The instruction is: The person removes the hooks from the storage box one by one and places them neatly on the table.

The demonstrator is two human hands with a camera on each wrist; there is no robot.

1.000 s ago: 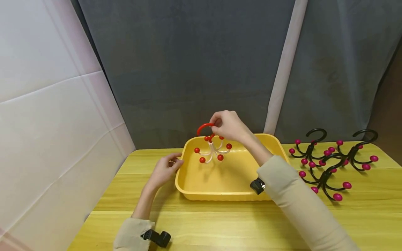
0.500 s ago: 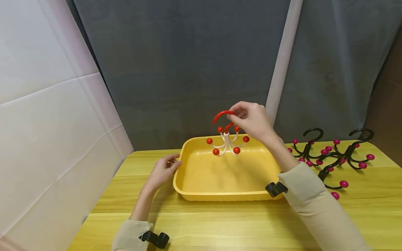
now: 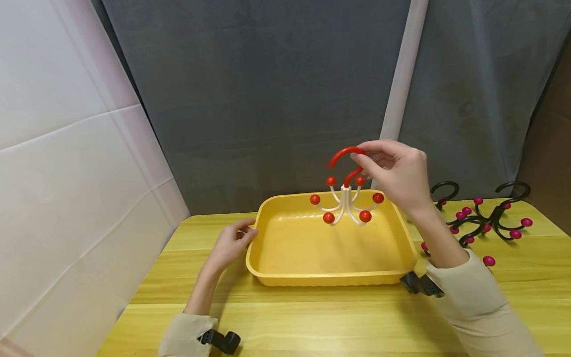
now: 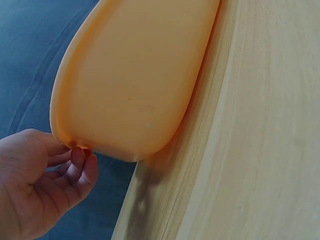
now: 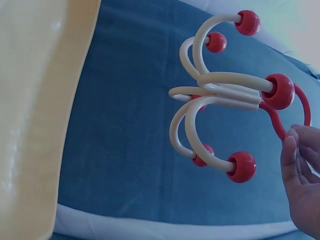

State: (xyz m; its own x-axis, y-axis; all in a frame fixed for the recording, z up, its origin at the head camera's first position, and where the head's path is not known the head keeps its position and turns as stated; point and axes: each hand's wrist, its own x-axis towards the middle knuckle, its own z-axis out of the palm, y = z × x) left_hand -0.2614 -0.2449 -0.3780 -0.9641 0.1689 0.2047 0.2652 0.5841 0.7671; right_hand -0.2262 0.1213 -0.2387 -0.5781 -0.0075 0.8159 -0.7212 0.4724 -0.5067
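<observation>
My right hand [image 3: 399, 173] pinches the red hook of a white multi-arm rotating hanger [image 3: 346, 198] with red ball tips. The hanger hangs upright in the air over the right half of a yellow plastic tray [image 3: 330, 279]. Up close in the right wrist view, thumb and fingertips grip the hook, and the hanger's [image 5: 235, 95] curved arms spread away from the hand [image 5: 305, 185]. At the tray's left end, my left hand [image 3: 229, 243] holds the rim; the left wrist view has its thumb and curled fingers at the tray's [image 4: 125, 85] edge.
Several black hangers [image 3: 496, 215] with pink ball tips stand on the wooden table [image 3: 312, 322] to the right of the tray, partly hidden by my right forearm. A grey curtain [image 3: 258, 99] closes off the back, and a white panel [image 3: 76, 198] the left side.
My right hand has lifted the white and red hanger a little and carried it rightward from over the tray's left part. The left hand stays at the rim.
</observation>
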